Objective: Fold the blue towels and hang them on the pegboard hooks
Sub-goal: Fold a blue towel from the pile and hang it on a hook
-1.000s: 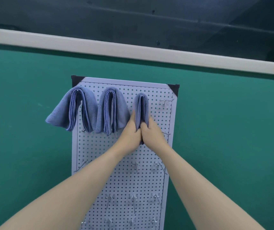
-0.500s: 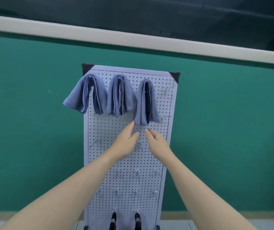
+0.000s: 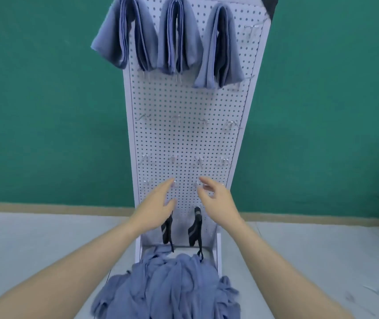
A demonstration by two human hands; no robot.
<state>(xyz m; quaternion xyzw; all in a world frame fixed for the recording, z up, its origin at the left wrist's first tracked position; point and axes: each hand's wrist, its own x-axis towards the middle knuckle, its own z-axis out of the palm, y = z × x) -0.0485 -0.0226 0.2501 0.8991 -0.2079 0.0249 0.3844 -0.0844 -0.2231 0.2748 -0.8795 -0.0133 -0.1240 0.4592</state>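
- Head view: the left hand (image 3: 158, 207) is open, fingers loosely spread, and it holds nothing; it hovers in front of the lower part of the pegboard (image 3: 190, 139).
- The right hand (image 3: 217, 200) is also open, fingers slightly bent, and grips nothing; it is near the left hand, apart from it.
- Three folded blue towels (image 3: 177, 38) hang side by side on the hooks of the top row, the right one a little lower.
- Several rows of small metal hooks (image 3: 231, 124) below them are bare.
- A loose pile of blue towels (image 3: 172, 288) lies on the grey table (image 3: 34, 240) at the foot of the board.
- Two black straps (image 3: 194, 229) hang at the bottom of the board, just above the pile.
- No writing can be read anywhere.
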